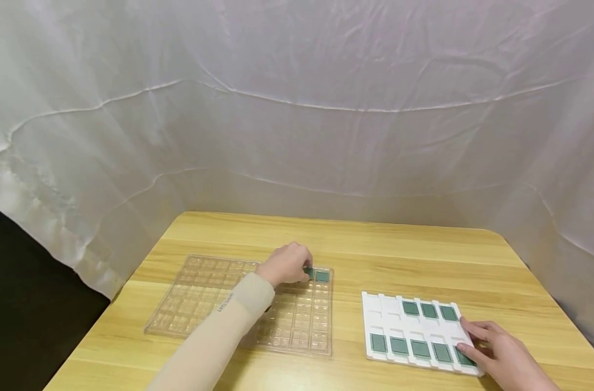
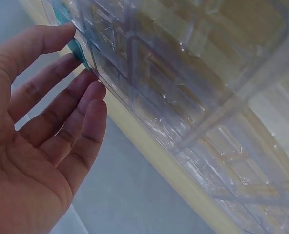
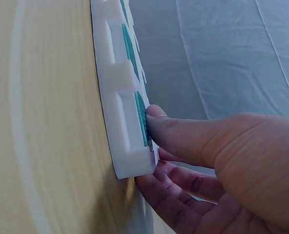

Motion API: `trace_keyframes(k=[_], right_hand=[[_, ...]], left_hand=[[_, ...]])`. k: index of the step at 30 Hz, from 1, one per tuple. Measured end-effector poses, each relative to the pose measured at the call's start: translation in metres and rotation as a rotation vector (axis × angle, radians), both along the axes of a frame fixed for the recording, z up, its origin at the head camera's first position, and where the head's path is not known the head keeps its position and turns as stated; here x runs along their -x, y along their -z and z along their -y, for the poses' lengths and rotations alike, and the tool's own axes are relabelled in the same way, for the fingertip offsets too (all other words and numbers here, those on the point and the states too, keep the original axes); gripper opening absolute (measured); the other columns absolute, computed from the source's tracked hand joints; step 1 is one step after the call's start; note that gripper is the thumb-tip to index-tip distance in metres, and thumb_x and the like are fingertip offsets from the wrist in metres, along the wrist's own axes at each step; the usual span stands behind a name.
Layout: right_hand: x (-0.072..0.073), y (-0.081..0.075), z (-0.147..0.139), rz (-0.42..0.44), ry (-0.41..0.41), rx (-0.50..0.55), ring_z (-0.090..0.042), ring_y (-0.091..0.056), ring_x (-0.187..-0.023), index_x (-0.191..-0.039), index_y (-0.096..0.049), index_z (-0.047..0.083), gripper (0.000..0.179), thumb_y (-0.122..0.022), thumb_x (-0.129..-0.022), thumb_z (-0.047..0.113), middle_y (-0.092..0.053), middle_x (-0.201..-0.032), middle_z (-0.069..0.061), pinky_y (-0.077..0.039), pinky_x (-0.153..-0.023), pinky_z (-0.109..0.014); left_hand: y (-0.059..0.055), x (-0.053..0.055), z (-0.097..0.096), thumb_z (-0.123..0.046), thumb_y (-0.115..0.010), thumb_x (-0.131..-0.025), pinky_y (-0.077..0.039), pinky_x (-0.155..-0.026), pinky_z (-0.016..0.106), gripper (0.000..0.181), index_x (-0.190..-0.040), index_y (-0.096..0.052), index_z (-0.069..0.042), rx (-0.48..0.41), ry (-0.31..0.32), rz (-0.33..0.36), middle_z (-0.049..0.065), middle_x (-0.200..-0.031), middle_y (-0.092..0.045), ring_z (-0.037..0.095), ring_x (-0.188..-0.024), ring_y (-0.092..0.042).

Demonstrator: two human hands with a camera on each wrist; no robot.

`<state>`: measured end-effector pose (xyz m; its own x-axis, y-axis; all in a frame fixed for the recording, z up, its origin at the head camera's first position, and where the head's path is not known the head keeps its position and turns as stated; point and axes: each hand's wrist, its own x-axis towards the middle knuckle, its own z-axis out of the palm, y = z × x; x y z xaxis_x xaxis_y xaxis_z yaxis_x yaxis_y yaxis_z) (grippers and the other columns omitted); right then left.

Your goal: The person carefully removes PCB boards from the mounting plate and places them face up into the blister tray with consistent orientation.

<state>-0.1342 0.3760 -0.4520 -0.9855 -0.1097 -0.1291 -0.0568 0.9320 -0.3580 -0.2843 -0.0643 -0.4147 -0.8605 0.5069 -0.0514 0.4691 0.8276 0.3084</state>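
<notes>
My left hand reaches over the far right corner of a clear plastic compartment tray. Its thumb and index finger pinch a small green circuit board at the tray's edge, the other fingers loosely bent. Beside it, another green board lies in the corner compartment. My right hand grips the right end of a white tray. In the right wrist view, the thumb lies over the green board in the end slot, and the fingers are bent against the tray's end and underside.
Several green boards fill the white tray's near row, and three lie at the right of its far row. Both trays lie on a wood-grain table. A pale cloth curtain hangs behind and around the sides.
</notes>
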Motion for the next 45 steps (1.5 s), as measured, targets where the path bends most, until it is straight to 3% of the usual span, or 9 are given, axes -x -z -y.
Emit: trace_keyframes(k=[6,11,20,45], right_hand=[[0.0001,0.0,-0.0001,-0.034,-0.011,-0.002,-0.04,-0.07,-0.11,-0.145,-0.056,-0.012,0.071,-0.078,-0.098,0.036,-0.068,-0.125,-0.027,-0.059,-0.084,-0.047],[0.0008,-0.0005,-0.0001,0.005,0.001,0.008,-0.037,-0.07,-0.109,-0.147,-0.054,-0.013,0.072,-0.077,-0.099,0.036,-0.067,-0.125,-0.028,-0.06,-0.084,-0.046],[0.0002,0.0003,-0.0019,-0.01,-0.006,0.01,-0.026,-0.07,-0.101,-0.147,-0.055,-0.011,0.07,-0.076,-0.1,0.036,-0.067,-0.125,-0.025,-0.055,-0.074,-0.025],[0.0022,0.002,-0.0031,0.049,0.03,0.027,-0.021,-0.068,-0.098,-0.149,-0.052,-0.011,0.071,-0.076,-0.1,0.034,-0.067,-0.126,-0.024,-0.055,-0.072,-0.023]], left_hand=[[-0.0017,0.0,0.0011,-0.016,-0.088,-0.088,-0.058,-0.082,0.034,0.015,-0.101,-0.082,-0.013,0.006,0.003,0.01,-0.001,-0.1,-0.078,0.012,-0.084,-0.064],[-0.0044,-0.0003,0.0005,-0.017,-0.089,-0.087,-0.058,-0.083,0.035,0.018,-0.103,-0.082,-0.014,0.014,0.002,0.019,-0.001,-0.101,-0.077,0.012,-0.086,-0.064],[-0.0036,0.0005,-0.0004,-0.022,-0.091,-0.087,-0.059,-0.086,0.035,0.023,-0.107,-0.082,-0.014,0.023,0.008,0.022,-0.001,-0.106,-0.078,0.012,-0.091,-0.066],[0.0004,0.0011,-0.0082,-0.024,-0.09,-0.087,-0.059,-0.083,0.034,0.021,-0.104,-0.082,-0.014,0.024,0.017,-0.032,0.0,-0.108,-0.078,0.012,-0.091,-0.066]])
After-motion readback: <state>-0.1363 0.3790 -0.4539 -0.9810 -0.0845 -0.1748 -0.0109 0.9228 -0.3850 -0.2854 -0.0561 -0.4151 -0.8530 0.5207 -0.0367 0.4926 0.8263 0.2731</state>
